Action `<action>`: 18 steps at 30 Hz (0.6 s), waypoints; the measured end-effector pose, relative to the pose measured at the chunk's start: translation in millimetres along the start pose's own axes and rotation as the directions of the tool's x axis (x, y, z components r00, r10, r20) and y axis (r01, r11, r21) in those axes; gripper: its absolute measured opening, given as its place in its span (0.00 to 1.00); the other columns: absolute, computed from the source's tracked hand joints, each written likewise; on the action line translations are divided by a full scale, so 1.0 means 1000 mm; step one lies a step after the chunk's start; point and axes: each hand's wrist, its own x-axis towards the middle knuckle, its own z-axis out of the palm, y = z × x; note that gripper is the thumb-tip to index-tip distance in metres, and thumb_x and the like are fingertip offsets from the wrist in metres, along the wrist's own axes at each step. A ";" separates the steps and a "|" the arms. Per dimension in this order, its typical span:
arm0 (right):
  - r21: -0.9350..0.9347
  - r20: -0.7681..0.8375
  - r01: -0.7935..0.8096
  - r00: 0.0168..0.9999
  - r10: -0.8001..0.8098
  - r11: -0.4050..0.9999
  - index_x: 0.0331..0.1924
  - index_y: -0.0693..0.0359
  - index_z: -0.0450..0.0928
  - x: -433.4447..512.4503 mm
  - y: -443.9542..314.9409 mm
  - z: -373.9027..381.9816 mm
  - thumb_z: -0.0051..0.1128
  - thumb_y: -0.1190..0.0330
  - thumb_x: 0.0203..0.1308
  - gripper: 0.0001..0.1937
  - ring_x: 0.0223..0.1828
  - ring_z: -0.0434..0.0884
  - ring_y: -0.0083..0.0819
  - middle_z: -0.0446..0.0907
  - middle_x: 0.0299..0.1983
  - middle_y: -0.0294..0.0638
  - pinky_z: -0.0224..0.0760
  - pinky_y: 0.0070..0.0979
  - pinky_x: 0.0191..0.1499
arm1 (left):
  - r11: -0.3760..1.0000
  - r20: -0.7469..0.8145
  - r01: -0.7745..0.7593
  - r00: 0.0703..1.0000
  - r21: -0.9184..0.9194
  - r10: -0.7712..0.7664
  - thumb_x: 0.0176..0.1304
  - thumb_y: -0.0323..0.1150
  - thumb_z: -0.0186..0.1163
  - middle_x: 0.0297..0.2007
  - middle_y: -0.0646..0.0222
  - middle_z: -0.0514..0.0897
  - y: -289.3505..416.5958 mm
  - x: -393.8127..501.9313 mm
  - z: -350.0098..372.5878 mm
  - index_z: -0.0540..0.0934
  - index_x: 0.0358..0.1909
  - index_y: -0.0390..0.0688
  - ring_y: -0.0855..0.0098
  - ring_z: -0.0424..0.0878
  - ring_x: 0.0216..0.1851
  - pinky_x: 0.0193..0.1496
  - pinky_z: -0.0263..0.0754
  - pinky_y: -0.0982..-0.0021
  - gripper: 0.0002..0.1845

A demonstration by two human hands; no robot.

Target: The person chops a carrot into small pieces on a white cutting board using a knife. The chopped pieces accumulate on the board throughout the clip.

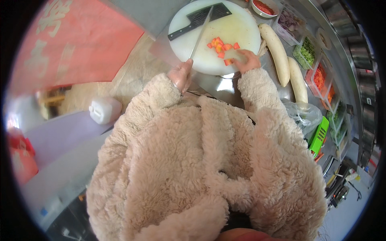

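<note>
My left hand point(181, 75) is closed around the handle end of a knife point(200, 34), whose narrow blade points away across a round white cutting board point(181, 55). Several small orange-red pieces of carrot point(219, 46) lie on the board. At its near right side, my right hand point(249, 61) has its fingers bent beside the carrot pieces. Something pale and blurred shows at those fingertips; I cannot tell whether they grip it. A black cleaver point(208, 15) lies flat at the board's far side, partly crossed in view by the knife blade.
Two white daikon radishes point(276, 54) lie right of the board, above a clear plastic bag point(301, 114) and a green slicer point(319, 135). Plastic boxes hold sliced onion point(290, 22) and shredded vegetables point(319, 76). A bowl point(264, 13) stands behind; a white jug point(105, 110) is at left.
</note>
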 end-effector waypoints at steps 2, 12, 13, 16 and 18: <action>-0.237 -0.002 0.060 0.998 -0.062 0.970 0.46 0.44 0.82 -0.022 -0.010 0.006 0.69 0.58 0.41 0.22 0.56 0.72 0.32 0.78 0.51 0.33 0.58 0.34 0.61 | 0.984 -0.057 -0.104 0.992 0.145 0.114 0.69 0.57 0.41 0.09 0.69 0.66 -0.005 0.011 0.000 0.72 0.22 0.40 0.73 0.63 0.09 0.15 0.57 0.71 0.30; -0.344 -0.133 -0.071 0.991 0.026 0.936 0.41 0.43 0.84 -0.030 -0.014 0.023 0.64 0.61 0.46 0.14 0.47 0.76 0.30 0.80 0.40 0.31 0.61 0.35 0.53 | 0.853 0.163 -0.178 0.980 0.491 0.111 0.67 0.54 0.48 0.26 0.62 0.79 -0.013 0.048 -0.013 0.75 0.47 0.34 0.69 0.78 0.29 0.35 0.72 0.69 0.29; -0.332 -0.150 -0.078 0.988 0.030 0.940 0.40 0.45 0.84 -0.030 -0.012 0.025 0.64 0.61 0.46 0.13 0.47 0.77 0.31 0.81 0.39 0.31 0.63 0.36 0.52 | 0.851 0.219 -0.162 0.974 0.500 0.057 0.66 0.55 0.48 0.29 0.60 0.80 -0.010 0.049 -0.015 0.75 0.48 0.34 0.68 0.78 0.34 0.39 0.71 0.67 0.30; -0.333 -0.207 -0.034 0.978 -0.038 0.942 0.37 0.47 0.84 -0.032 -0.008 0.034 0.62 0.63 0.47 0.11 0.43 0.78 0.33 0.81 0.37 0.33 0.64 0.37 0.49 | 0.789 0.370 -0.187 0.927 0.585 -0.055 0.65 0.56 0.49 0.37 0.57 0.82 0.002 0.054 -0.017 0.75 0.50 0.35 0.64 0.79 0.42 0.48 0.70 0.65 0.31; -0.366 -0.239 -0.002 0.967 -0.091 0.931 0.35 0.48 0.84 -0.036 -0.007 0.039 0.61 0.64 0.47 0.09 0.41 0.78 0.35 0.80 0.36 0.35 0.64 0.37 0.48 | 0.663 0.411 -0.268 0.909 0.699 -0.066 0.65 0.57 0.48 0.37 0.57 0.82 0.005 0.057 -0.017 0.75 0.50 0.36 0.63 0.79 0.41 0.47 0.70 0.65 0.31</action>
